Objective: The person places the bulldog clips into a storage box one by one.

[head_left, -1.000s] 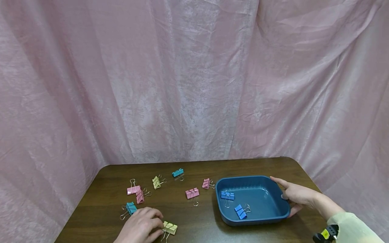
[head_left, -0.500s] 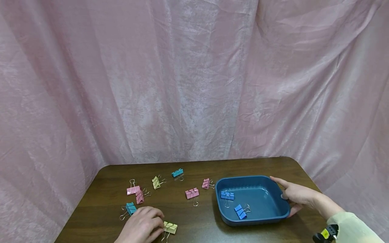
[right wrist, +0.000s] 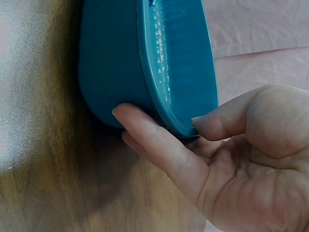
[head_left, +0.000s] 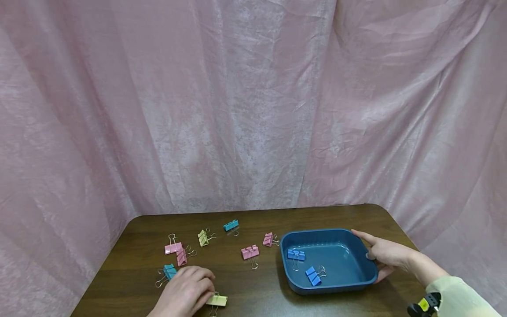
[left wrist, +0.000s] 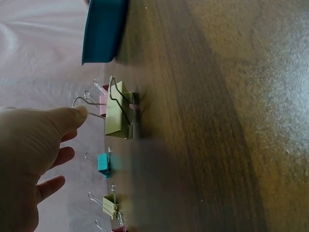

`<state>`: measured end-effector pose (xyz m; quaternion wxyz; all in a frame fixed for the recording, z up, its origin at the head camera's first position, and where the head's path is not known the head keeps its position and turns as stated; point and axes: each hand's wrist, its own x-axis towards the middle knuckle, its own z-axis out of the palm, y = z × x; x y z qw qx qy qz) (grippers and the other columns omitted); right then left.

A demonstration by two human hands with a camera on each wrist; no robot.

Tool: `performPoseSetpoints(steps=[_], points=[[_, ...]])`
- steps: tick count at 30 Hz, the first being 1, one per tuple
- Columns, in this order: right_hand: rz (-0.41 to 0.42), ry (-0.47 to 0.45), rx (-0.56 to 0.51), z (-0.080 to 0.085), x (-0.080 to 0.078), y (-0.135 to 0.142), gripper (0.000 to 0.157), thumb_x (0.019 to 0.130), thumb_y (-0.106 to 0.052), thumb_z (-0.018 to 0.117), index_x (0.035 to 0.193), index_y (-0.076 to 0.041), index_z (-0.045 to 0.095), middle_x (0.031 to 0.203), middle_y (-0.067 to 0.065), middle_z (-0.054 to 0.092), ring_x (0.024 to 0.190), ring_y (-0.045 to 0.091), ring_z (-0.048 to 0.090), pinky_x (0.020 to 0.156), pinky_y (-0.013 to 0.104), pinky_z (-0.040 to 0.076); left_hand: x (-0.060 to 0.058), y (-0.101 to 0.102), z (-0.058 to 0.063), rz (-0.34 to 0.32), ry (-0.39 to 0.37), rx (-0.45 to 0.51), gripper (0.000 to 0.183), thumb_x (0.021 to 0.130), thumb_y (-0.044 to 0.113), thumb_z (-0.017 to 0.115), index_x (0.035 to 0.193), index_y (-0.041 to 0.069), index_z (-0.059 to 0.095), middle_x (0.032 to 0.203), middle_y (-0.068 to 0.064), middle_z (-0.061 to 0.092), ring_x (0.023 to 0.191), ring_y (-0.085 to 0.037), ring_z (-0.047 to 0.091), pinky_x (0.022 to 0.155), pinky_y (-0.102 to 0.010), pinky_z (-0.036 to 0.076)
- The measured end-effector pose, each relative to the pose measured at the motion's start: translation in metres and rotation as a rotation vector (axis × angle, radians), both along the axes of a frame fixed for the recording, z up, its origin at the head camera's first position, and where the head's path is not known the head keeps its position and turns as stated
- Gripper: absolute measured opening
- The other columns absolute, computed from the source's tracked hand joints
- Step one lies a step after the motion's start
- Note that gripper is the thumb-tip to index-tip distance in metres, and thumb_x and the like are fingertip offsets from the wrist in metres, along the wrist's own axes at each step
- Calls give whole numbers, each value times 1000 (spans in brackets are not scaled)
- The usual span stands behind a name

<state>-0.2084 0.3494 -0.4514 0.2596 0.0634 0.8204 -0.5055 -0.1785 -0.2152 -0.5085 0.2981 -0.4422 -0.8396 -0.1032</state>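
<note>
My left hand (head_left: 185,289) is at the table's near side, over a pale yellow binder clip (head_left: 217,300). In the left wrist view, the thumb and a finger hidden behind it pinch one wire handle of that clip (left wrist: 116,113), whose body stands close to the wood. My right hand (head_left: 390,255) grips the right end of a blue rectangular tray (head_left: 328,289). Its thumb hooks over the rim and its fingers press the outer wall (right wrist: 113,63), as the right wrist view shows. Two blue binder clips (head_left: 296,255) lie inside the tray, toward its left.
Several binder clips lie about the brown table (head_left: 130,273): a teal one (head_left: 170,271) beside my left hand, a pink pair (head_left: 181,256), a yellow one (head_left: 203,238), a teal one (head_left: 231,225) farther back, and two pink ones (head_left: 250,252) left of the tray. A pink curtain (head_left: 253,110) hangs behind.
The yellow binder clip at my left fingers has turned and shifted slightly toward the near edge and left. My left hand has moved a little; the right hand and tray stay put.
</note>
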Motion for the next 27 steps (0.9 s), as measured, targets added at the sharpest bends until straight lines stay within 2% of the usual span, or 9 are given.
performPoseSetpoints(steps=[11, 22, 27], points=[[0, -3, 8, -1, -1, 0, 81, 95, 9, 44, 165, -16, 12, 132, 37, 41, 93, 37, 67, 61, 51, 60, 0, -1, 10, 39, -60, 1, 17, 82, 25, 84, 84, 30, 67, 108, 13, 66, 103, -13, 62, 90, -38, 48], [-2, -9, 9, 0, -1, 0, 80, 95, 9, 43, 165, -16, 12, 141, 44, 31, 96, 38, 66, 61, 51, 60, -2, 2, 23, 10, -57, 41, 14, 85, 23, 81, 88, 29, 68, 111, 11, 66, 104, -15, 62, 90, -37, 46], [11, -3, 3, 0, -1, 1, 79, 97, 8, 42, 165, -16, 11, 140, 45, 29, 93, 38, 67, 61, 51, 61, -4, 3, 28, -8, -45, 39, 7, 94, 24, 72, 90, 27, 67, 112, 8, 66, 105, -17, 61, 95, -37, 42]])
